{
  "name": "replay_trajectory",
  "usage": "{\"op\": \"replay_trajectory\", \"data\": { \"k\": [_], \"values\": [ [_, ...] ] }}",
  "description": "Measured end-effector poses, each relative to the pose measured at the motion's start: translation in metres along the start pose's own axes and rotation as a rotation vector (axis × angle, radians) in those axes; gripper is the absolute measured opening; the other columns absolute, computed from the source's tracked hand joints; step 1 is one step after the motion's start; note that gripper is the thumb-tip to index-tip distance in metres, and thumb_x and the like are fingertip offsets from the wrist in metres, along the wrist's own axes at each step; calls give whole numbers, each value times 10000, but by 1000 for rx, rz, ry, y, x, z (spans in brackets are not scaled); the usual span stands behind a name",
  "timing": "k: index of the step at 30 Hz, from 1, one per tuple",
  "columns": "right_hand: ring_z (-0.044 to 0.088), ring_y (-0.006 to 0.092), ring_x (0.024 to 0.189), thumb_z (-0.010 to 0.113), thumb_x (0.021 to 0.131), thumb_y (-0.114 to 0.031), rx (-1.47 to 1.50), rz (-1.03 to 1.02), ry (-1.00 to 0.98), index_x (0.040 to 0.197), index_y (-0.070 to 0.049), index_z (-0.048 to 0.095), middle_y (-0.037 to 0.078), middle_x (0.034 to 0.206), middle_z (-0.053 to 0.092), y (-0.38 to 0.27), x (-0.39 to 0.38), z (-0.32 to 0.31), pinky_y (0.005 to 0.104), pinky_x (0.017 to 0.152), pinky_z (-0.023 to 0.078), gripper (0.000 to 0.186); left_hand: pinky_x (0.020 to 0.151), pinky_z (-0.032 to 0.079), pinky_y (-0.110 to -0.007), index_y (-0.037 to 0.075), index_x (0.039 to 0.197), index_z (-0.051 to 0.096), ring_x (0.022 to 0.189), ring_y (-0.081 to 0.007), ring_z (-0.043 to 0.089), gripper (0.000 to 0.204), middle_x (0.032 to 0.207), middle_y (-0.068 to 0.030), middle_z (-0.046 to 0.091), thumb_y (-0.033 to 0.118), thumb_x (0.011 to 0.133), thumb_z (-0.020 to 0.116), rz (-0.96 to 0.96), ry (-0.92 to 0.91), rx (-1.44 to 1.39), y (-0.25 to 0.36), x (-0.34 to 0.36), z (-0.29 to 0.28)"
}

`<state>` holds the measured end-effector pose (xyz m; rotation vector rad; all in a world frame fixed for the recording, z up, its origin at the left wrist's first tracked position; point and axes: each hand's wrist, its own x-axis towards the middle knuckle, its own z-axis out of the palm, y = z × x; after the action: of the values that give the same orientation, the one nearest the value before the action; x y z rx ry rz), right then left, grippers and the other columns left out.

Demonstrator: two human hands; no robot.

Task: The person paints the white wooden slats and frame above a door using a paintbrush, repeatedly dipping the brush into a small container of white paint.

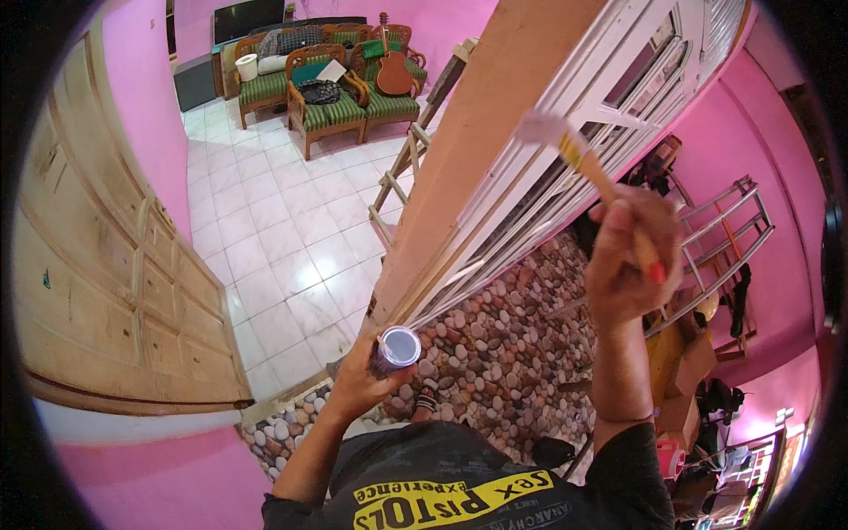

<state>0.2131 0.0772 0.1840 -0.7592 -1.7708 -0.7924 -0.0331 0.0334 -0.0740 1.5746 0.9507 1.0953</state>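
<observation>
A small paint can (399, 348) with pale grey-looking contents is gripped by my left hand (369, 375), low beside the foot of the wooden post (450, 150). My right hand (632, 256) is raised on the right, closed round the wooden handle of a paintbrush (590, 172). The brush's pale bristles point up and left, in front of the white window frame (609, 71) beside the post; I cannot tell whether they touch it.
A wooden door (115, 283) stands at the left. Behind the post are a wooden ladder (391, 190), cushioned chairs (327, 115) and a guitar (394, 71) on white tiles. At right are a metal ladder (724, 221) and cardboard boxes (685, 371). Pebble-patterned flooring (495, 353) lies below.
</observation>
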Motion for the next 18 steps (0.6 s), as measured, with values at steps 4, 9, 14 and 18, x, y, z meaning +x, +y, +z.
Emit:
{"op": "replay_trajectory", "data": {
  "k": [4,9,14,18],
  "values": [
    [655,177,700,650,935,-11,47,66,-15,980,-13,620,144,844,682,-15,-11,-13,329,648,551,54,1009,471,-366,46,1286,575,1141,-238,631,636,1191,-106,664,260,781,895,9,-1,-4,-4,-4,3],
    [652,193,688,667,911,-9,19,5,-310,1005,4,633,138,816,674,-18,-30,-5,303,634,530,101,1007,483,-383,37,1321,563,1151,-270,641,676,1222,-145,664,287,782,886,32,-62,18,-10,-7,7],
    [645,177,686,648,931,0,-67,-114,-62,997,11,647,99,823,675,3,35,0,283,643,520,67,1002,493,-377,39,1342,555,1151,-280,647,673,1240,-164,655,265,792,869,21,-34,-19,-15,-10,10],
    [643,163,693,665,941,-24,-163,-87,80,975,8,631,85,834,676,12,85,-14,277,649,522,57,984,501,-371,49,1323,563,1138,-267,653,646,1222,-154,661,269,797,867,-10,-72,-11,-6,-6,12]
  ]
}}
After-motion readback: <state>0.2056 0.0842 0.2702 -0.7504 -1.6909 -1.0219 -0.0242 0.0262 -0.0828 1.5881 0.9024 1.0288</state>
